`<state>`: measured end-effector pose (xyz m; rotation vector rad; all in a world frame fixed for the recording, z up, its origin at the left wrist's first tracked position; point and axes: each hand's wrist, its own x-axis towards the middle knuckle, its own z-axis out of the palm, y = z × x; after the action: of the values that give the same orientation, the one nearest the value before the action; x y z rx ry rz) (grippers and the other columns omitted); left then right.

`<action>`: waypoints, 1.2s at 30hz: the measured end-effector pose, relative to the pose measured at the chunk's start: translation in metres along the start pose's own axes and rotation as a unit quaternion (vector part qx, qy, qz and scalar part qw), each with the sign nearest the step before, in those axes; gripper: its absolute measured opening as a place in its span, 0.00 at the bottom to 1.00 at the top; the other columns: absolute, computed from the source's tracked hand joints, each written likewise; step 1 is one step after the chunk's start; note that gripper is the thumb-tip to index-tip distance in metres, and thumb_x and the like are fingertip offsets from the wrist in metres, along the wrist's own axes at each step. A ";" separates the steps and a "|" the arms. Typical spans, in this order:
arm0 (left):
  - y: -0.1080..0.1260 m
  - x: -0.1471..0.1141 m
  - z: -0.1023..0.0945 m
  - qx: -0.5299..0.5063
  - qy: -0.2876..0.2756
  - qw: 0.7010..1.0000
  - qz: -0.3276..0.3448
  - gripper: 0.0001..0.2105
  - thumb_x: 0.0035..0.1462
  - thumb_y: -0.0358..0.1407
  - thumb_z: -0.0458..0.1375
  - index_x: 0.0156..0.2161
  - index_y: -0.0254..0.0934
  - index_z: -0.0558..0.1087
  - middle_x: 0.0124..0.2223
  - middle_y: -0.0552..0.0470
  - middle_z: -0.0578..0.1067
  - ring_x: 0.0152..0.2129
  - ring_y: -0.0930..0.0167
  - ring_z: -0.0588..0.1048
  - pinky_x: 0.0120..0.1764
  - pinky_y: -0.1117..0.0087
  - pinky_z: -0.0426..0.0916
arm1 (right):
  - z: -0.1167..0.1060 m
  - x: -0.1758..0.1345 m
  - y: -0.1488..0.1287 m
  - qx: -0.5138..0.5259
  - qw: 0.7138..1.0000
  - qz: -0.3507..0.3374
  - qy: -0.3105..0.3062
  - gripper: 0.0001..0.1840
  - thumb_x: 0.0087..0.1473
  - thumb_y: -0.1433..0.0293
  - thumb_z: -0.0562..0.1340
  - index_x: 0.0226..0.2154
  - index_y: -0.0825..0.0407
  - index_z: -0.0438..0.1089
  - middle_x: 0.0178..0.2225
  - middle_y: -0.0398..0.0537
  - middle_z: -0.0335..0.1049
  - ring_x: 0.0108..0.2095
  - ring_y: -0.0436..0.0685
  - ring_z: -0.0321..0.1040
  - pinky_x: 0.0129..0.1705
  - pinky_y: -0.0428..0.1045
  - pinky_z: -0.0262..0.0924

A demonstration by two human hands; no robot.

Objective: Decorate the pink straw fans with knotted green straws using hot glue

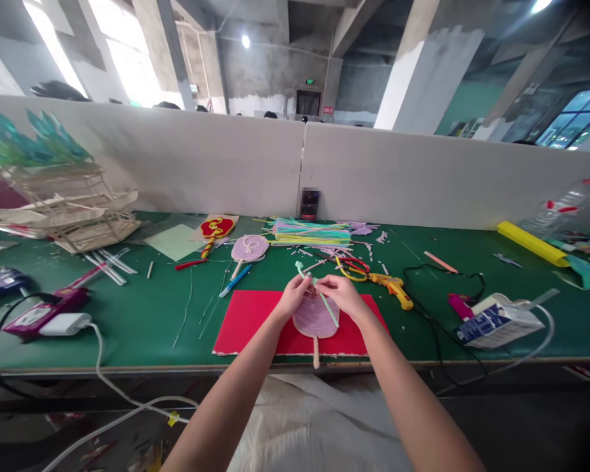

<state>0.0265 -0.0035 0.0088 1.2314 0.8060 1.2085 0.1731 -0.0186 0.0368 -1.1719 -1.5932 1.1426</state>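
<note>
My left hand (295, 295) and my right hand (340, 293) meet over a round lilac fan (314, 322), both with fingers pinched. Between them they hold a thin mint-green pipe cleaner (330, 311); its upper end is curled into a small knot and its other end slants down to the right across the fan. The fan's pale wooden handle (316, 353) points toward me, over the table's front edge. Beneath the fan lies a red board (250, 321). My fingers hide the fan's top edge.
Behind are a bundle of coloured pipe cleaners (312, 234), another lilac fan (250, 248), a blue pen (235, 282) and red-yellow scissors (354, 267). A yellow glue gun (393, 287) with a black cord lies right. A purple power strip (49, 311) sits left; a white partition (216, 157) borders the table.
</note>
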 end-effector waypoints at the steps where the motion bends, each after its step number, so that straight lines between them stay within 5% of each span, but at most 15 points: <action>1: 0.000 0.000 0.001 0.007 -0.002 1.000 0.001 0.22 0.46 0.55 0.56 0.26 0.34 0.65 0.20 0.56 0.68 0.17 0.76 0.67 0.25 0.74 0.64 | 0.000 0.000 0.001 0.002 1.000 0.001 -0.001 0.12 0.44 0.61 0.62 0.26 0.54 0.69 0.25 0.45 0.72 0.28 0.53 0.66 0.35 0.49 0.58; 14: 0.001 -0.002 -0.003 0.077 0.015 0.996 0.033 0.21 0.47 0.54 0.55 0.22 0.35 0.61 0.18 0.59 0.61 0.17 0.78 0.60 0.23 0.75 0.56 | -0.002 0.001 -0.006 0.054 0.997 0.054 -0.027 0.12 0.38 0.63 0.65 0.24 0.55 0.70 0.22 0.42 0.69 0.26 0.50 0.63 0.33 0.48 0.56; 36: -0.005 -0.008 -0.003 0.164 -0.074 0.983 0.021 0.20 0.49 0.52 0.54 0.25 0.34 0.66 0.20 0.57 0.64 0.18 0.77 0.60 0.23 0.75 0.56 | -0.028 0.005 0.000 0.025 0.979 0.096 -0.180 0.11 0.37 0.65 0.68 0.24 0.55 0.72 0.22 0.43 0.70 0.26 0.51 0.65 0.34 0.48 0.58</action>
<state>0.0230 -0.0104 0.0023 1.5948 0.8947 1.0286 0.1983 -0.0087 0.0441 -1.1511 -1.7333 1.5835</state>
